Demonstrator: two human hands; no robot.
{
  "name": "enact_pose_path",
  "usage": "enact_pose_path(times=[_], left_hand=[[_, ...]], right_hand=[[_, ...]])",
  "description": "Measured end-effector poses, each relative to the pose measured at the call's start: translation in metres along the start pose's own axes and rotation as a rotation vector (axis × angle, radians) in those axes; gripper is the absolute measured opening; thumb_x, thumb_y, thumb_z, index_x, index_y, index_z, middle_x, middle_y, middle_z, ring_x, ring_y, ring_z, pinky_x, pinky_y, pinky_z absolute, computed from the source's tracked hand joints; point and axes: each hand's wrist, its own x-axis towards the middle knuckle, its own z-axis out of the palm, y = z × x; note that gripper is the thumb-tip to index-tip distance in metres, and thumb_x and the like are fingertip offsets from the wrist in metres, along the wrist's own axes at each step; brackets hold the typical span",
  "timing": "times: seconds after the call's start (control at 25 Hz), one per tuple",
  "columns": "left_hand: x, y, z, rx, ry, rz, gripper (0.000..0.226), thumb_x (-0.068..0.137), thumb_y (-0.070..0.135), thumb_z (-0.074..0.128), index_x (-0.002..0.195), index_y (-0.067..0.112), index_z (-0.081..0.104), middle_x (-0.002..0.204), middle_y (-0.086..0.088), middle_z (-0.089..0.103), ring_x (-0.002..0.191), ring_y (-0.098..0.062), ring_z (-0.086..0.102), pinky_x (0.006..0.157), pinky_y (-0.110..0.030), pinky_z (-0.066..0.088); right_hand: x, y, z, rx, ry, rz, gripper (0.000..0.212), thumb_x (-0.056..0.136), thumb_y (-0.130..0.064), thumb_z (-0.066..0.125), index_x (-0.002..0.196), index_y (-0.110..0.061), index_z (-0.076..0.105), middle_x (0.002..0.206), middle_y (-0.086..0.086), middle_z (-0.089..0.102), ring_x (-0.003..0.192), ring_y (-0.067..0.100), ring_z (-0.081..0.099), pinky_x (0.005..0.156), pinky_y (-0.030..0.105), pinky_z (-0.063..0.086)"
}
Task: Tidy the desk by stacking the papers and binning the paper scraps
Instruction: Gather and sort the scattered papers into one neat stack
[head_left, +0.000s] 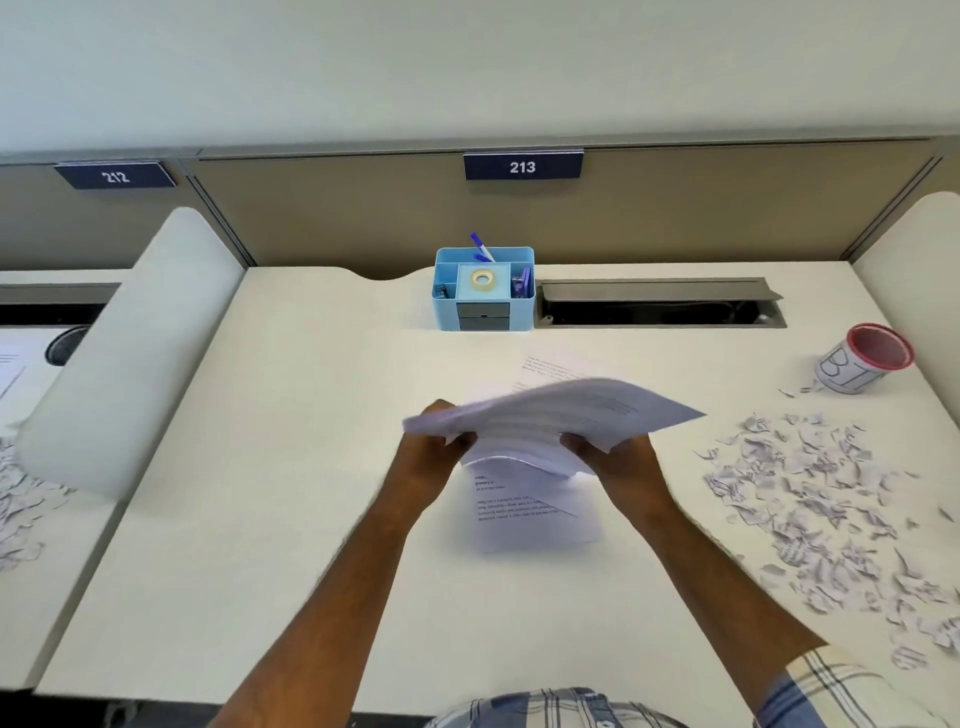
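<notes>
Counter (270, 467) comes first, wide and pale, and it lies under both hands. Scraps (810, 499) make a big torn pile on it, off to the right of the right hand's fingers. Papers (561, 410) come next: a small bunch is held up in the air, and both hands grip its near edge. More sheets (524, 512) lie flat just below the fingers, and one more shows just past the bunch. Left hand (434, 441) has its fingers curled around the bunch's left corner. Right hand (618, 460) pinches the right side, with the fingers under the paper. Bin (865, 361), a small cup with a red rim, stands far off to the right. To stack well, I think the hands should hold loosely, tap the bunch's edges even, then lay it square on the flat sheets.
</notes>
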Motion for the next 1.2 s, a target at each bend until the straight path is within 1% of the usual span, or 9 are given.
enact_pose_path(times=[0.16,0.28,0.36,0.44,0.56,0.64,0.76,1.04,1.2], left_hand=[[0.0,-0.014,0.004,0.059,-0.037,0.03,0.017,0.097,0.004,0.069,0.09,0.016,0.059,0.076,0.01,0.059,0.06,0.005,0.052,0.058,-0.014,0.039],[0.004,-0.013,0.001,0.003,-0.037,0.041,0.025,0.096,-0.002,0.065,0.085,0.02,0.062,0.078,0.012,0.065,0.063,0.008,0.056,0.061,-0.018,0.042],[0.01,-0.011,-0.001,-0.027,-0.027,0.034,0.016,0.096,0.005,0.067,0.097,0.02,0.07,0.09,0.016,0.074,0.08,0.008,0.066,0.073,-0.023,0.055],[0.014,-0.009,-0.002,-0.06,-0.058,-0.012,0.019,0.097,0.011,0.069,0.112,0.022,0.071,0.104,0.013,0.077,0.099,-0.008,0.073,0.087,-0.033,0.061],[0.015,-0.007,0.001,-0.119,-0.099,-0.029,0.029,0.097,0.008,0.067,0.119,0.027,0.067,0.115,0.008,0.075,0.109,-0.019,0.071,0.092,-0.04,0.062],[0.014,-0.007,0.003,-0.167,-0.104,-0.022,0.034,0.095,0.007,0.068,0.118,0.032,0.066,0.116,0.008,0.075,0.11,-0.019,0.071,0.091,-0.038,0.062],[0.011,-0.003,0.004,-0.203,-0.114,-0.017,0.047,0.091,-0.005,0.071,0.123,0.029,0.063,0.117,0.007,0.075,0.108,-0.011,0.07,0.084,-0.022,0.059],[0.01,-0.008,0.005,-0.269,-0.132,-0.018,0.052,0.09,0.004,0.08,0.13,0.03,0.058,0.123,0.005,0.073,0.112,-0.014,0.07,0.088,-0.025,0.061],[0.011,-0.014,0.007,-0.265,-0.125,-0.058,0.054,0.088,0.008,0.083,0.134,0.024,0.06,0.123,0.006,0.074,0.114,-0.015,0.07,0.096,-0.033,0.061]], right_hand=[[0.001,0.008,0.005,-0.124,-0.052,0.009,0.05,0.087,-0.012,0.082,0.132,-0.015,0.061,0.121,-0.003,0.07,0.103,-0.006,0.065,0.08,0.01,0.051],[0.003,0.009,0.005,-0.065,-0.03,0.022,0.052,0.086,-0.01,0.082,0.133,-0.019,0.061,0.12,-0.008,0.071,0.107,0.001,0.067,0.082,0.014,0.053],[0.006,0.006,0.005,-0.029,-0.018,0.025,0.045,0.085,-0.007,0.082,0.125,-0.021,0.065,0.113,-0.01,0.075,0.106,0.006,0.069,0.084,0.02,0.055],[0.009,0.002,0.006,-0.001,-0.027,0.003,0.047,0.084,-0.001,0.082,0.123,-0.021,0.065,0.114,-0.007,0.075,0.108,0.011,0.07,0.088,0.027,0.059],[0.013,0.001,0.01,0.0,-0.021,0.002,0.05,0.081,-0.002,0.085,0.118,-0.03,0.065,0.116,-0.008,0.075,0.108,0.013,0.071,0.093,0.035,0.06],[0.013,0.002,0.01,-0.011,-0.008,0.0,0.05,0.081,-0.003,0.085,0.116,-0.032,0.065,0.116,-0.008,0.075,0.108,0.014,0.071,0.095,0.039,0.06],[0.015,0.003,0.009,-0.013,0.002,-0.012,0.053,0.079,-0.004,0.086,0.113,-0.039,0.067,0.115,-0.01,0.075,0.108,0.015,0.071,0.093,0.04,0.06],[0.017,0.005,0.008,-0.045,-0.004,0.046,0.051,0.077,-0.013,0.089,0.121,-0.022,0.065,0.115,-0.004,0.075,0.103,0.015,0.072,0.082,0.028,0.062],[0.019,0.008,0.007,-0.059,0.005,0.089,0.053,0.076,-0.017,0.091,0.123,-0.015,0.065,0.114,-0.004,0.076,0.101,0.016,0.073,0.085,0.035,0.063]])
